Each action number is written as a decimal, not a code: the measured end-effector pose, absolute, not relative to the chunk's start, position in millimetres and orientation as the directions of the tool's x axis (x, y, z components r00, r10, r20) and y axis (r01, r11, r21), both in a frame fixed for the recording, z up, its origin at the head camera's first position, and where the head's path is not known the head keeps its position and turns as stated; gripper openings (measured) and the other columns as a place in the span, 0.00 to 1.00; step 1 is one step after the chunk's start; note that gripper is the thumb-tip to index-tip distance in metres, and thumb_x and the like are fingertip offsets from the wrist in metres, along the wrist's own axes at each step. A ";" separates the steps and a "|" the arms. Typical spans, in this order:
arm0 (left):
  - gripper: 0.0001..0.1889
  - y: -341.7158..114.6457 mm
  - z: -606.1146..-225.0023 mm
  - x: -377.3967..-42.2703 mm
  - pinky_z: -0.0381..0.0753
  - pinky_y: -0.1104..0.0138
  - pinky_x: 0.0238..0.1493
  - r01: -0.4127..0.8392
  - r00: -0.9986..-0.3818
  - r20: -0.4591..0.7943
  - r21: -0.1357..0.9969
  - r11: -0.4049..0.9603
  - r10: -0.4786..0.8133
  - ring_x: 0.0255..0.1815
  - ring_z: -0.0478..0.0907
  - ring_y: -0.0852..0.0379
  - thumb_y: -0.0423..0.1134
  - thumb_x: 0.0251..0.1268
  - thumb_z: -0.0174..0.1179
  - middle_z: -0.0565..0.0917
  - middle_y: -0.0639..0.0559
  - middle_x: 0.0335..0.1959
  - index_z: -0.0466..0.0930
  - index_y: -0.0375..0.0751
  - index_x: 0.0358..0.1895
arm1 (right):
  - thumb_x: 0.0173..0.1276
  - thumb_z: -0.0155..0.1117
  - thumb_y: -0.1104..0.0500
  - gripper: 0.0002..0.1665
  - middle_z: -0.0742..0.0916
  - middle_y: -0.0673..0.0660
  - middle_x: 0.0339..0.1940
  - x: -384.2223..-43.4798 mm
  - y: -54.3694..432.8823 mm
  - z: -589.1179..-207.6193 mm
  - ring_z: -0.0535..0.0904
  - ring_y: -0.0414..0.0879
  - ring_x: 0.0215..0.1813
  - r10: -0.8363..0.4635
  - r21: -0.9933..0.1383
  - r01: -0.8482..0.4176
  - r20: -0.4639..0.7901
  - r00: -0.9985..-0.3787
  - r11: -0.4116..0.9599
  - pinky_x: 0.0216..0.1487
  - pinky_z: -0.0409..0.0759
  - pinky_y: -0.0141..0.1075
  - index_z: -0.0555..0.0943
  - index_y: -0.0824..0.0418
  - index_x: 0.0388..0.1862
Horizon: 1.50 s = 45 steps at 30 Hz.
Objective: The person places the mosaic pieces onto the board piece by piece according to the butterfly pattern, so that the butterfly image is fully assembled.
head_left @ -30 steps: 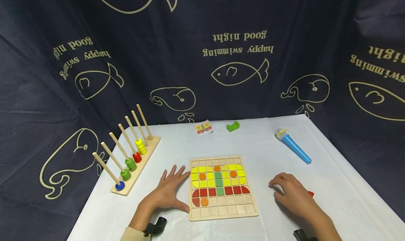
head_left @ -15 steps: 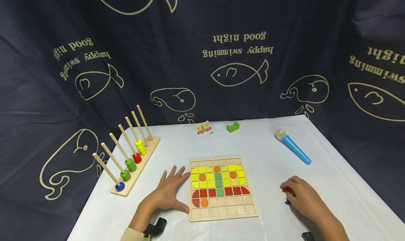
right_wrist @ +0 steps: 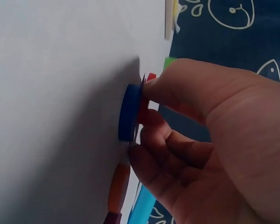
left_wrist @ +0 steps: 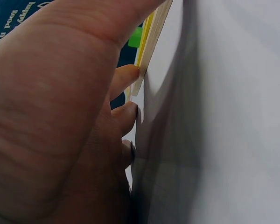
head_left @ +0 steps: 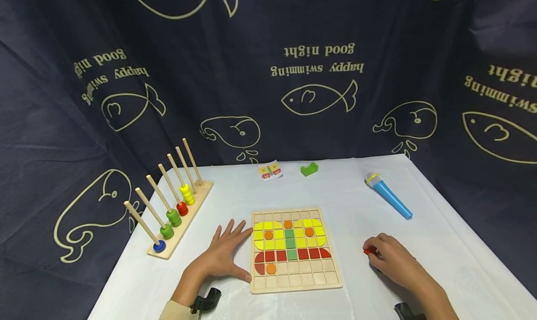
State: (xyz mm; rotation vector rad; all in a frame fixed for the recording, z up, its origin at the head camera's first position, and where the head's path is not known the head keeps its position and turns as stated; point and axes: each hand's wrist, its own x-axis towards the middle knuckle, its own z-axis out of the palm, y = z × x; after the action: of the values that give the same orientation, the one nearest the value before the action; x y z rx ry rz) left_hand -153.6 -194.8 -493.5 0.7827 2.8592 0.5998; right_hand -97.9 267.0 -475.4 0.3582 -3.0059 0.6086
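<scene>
In the head view, my left hand lies spread on the table, its thumb and index finger touching the left edge of the wooden grid board. Yellow, green, red and orange tiles fill part of that board. Right of it, my right hand pinches a small red tile. The right wrist view shows this red tile between thumb and fingers, mostly covered, right beside a blue piece. Whether the blue piece is held too, I cannot tell. Below it is an orange disc.
A peg stand with coloured rings stands at the left. Towards the back lie a butterfly pattern card and a green block. A blue toy microphone lies at the back right. A dark curtain hangs behind the table.
My right hand first drew back to the right, closed its fingers on the red tile, then moved slightly left with it. My left hand and the board have stayed put.
</scene>
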 end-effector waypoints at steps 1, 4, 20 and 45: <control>0.69 -194.8 -494.0 -153.9 0.32 0.41 0.69 0.467 -0.859 -0.006 0.403 0.787 0.512 0.76 0.37 0.41 0.80 0.15 0.67 0.51 0.48 0.77 0.58 0.55 0.75 | 0.55 0.69 0.65 0.11 0.76 0.46 0.30 -98.4 265.5 -475.4 0.71 0.40 0.34 -0.212 -0.379 -0.234 0.100 -0.972 0.895 0.36 0.77 0.40 0.83 0.55 0.37; 0.69 -194.7 -495.0 -154.9 0.32 0.40 0.69 0.472 -0.857 -0.004 0.397 0.787 0.516 0.76 0.37 0.40 0.81 0.16 0.66 0.51 0.48 0.77 0.58 0.55 0.75 | 0.55 0.69 0.63 0.11 0.76 0.45 0.31 -99.8 260.0 -474.7 0.71 0.40 0.34 -0.211 -0.386 -0.233 0.100 -0.972 0.893 0.37 0.77 0.39 0.84 0.53 0.39; 0.69 -195.1 -494.9 -154.1 0.32 0.41 0.69 0.467 -0.858 -0.012 0.396 0.791 0.513 0.76 0.36 0.42 0.81 0.16 0.66 0.50 0.49 0.77 0.58 0.55 0.75 | 0.60 0.68 0.60 0.09 0.75 0.41 0.35 -105.1 217.0 -470.3 0.68 0.36 0.36 -0.353 -0.396 -0.381 0.146 -0.924 0.835 0.38 0.74 0.32 0.84 0.50 0.40; 0.69 -195.4 -493.9 -154.7 0.31 0.41 0.69 0.465 -0.859 -0.014 0.399 0.790 0.512 0.76 0.36 0.41 0.81 0.16 0.66 0.51 0.49 0.77 0.58 0.55 0.75 | 0.66 0.65 0.57 0.07 0.74 0.42 0.37 -107.1 136.9 -469.1 0.67 0.37 0.38 -0.603 -0.362 -0.641 0.226 -0.765 0.677 0.40 0.73 0.31 0.83 0.50 0.43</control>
State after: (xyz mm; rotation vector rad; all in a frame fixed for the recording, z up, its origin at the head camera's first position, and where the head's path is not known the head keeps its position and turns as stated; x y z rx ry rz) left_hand -154.7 -195.4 -493.9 0.7829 2.8569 0.5888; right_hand -107.1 136.9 -469.1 1.0398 -2.7956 0.6548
